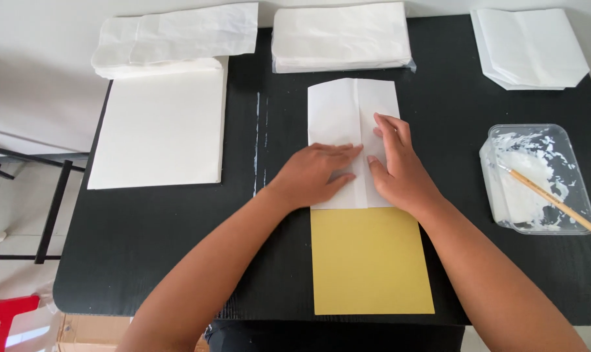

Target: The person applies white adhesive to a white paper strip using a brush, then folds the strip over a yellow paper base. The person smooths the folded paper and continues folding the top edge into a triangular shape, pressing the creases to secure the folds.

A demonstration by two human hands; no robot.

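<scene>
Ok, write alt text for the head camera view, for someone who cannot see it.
Both hands, left hand and right hand, press flat on a folded white paper above a yellow card on a black table. Stacks of white paper sit behind; a glue tray with a brush sits right.

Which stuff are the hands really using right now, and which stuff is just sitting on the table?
In use:
- left hand and right hand, flat on the folded white paper sheet
- yellow card rectangle, partly under that paper

Just lying there:
- clear plastic tray of white paste
- wooden brush in it
- stack of flat white sheets
- three piles of folded white paper bags
</scene>
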